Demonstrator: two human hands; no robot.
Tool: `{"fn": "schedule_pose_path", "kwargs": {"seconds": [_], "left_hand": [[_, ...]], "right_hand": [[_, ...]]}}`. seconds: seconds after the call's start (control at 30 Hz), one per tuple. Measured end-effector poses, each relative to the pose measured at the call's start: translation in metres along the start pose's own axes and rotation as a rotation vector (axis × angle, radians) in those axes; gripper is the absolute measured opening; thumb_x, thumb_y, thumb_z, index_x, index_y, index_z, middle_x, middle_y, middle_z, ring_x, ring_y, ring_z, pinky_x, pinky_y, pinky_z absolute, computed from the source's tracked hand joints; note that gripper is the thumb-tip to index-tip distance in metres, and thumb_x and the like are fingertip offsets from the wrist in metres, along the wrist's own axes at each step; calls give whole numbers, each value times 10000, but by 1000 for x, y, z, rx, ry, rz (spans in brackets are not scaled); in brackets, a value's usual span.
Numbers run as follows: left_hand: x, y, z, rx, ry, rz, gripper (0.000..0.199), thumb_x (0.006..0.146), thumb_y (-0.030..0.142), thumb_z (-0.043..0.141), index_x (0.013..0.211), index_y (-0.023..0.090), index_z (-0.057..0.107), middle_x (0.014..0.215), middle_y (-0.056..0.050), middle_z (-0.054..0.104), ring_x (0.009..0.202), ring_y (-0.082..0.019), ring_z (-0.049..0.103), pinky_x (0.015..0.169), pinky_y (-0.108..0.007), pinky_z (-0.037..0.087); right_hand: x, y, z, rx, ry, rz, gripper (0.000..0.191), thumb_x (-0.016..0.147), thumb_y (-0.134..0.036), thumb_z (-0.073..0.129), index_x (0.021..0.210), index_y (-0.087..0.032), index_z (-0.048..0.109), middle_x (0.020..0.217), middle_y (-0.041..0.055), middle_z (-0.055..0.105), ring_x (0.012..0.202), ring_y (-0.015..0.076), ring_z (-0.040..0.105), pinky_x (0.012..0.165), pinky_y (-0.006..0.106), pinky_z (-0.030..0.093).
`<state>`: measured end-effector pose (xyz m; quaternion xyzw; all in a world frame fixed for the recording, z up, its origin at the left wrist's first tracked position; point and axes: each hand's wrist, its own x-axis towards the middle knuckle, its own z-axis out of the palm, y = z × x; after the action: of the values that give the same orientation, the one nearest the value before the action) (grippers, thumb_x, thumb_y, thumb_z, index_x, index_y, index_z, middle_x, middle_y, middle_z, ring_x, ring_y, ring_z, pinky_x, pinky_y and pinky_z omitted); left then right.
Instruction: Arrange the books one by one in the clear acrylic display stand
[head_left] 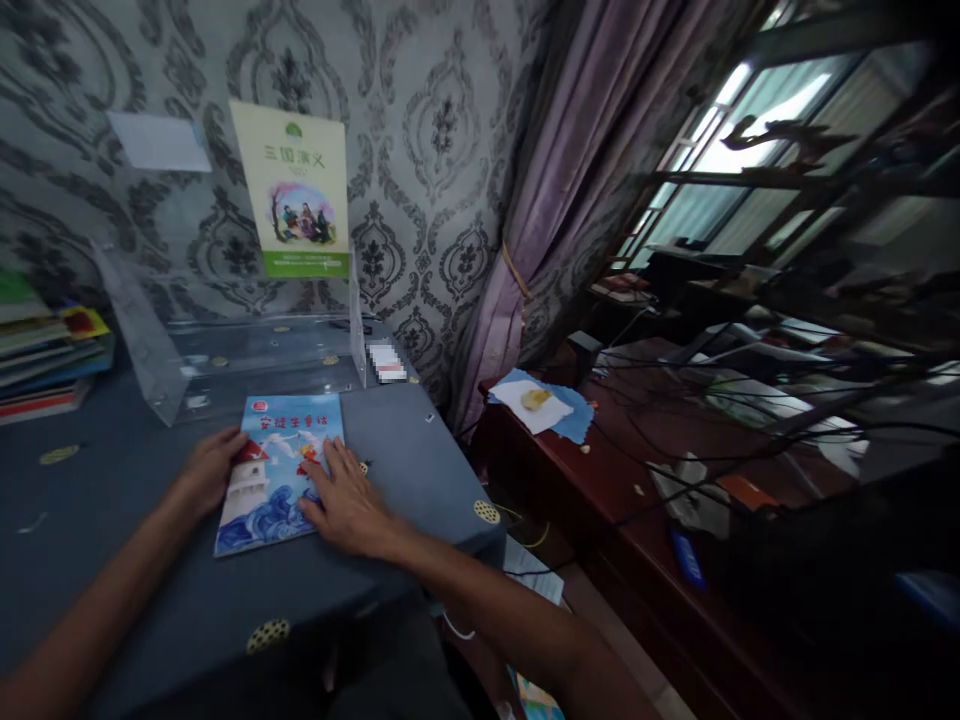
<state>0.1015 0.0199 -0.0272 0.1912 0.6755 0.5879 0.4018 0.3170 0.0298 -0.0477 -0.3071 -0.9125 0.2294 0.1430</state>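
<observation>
A blue picture book (281, 500) with red Chinese lettering and a wave drawing lies closed on the desk in front of me. At its left edge, my left hand (206, 470) has its fingers bent against the cover; the thumb is hard to make out. My right hand (352, 505) rests on the book's right side, palm down, with the fingers spread over the cover. Behind the book stands a clear acrylic rack (146, 350), and a pale green book (304, 200) is upright at its top, against the wall.
A stack of books (49, 350) sits at the desk's left. A small card (386, 362) lies beside the rack. Across a gap to the right, a dark red table (570, 480) carries a blue cloth (574, 420), cables and a plastic bag (694, 495). A purple curtain (540, 220) hangs behind.
</observation>
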Motion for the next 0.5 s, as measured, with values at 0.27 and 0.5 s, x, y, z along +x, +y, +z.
{"fn": "schedule_pose_path", "kwargs": {"seconds": [0.27,0.5], "left_hand": [[-37,0,14,-239,-21,-20,137,878,109,533,762,164,581,530,9,625,399,-159,610,457,-262,547],[-48,12,33,-473,-83,134,145,870,313,638,868,170,660,644,-10,705,542,-197,700,573,-311,603]], "right_hand": [[9,27,27,237,304,83,769,973,-453,531,1570,-72,229,1644,261,150,1533,360,157,1190,549,304],[37,25,12,556,570,89,617,1008,-572,353,1452,-154,446,1395,157,593,1364,255,506,1104,431,446]]}}
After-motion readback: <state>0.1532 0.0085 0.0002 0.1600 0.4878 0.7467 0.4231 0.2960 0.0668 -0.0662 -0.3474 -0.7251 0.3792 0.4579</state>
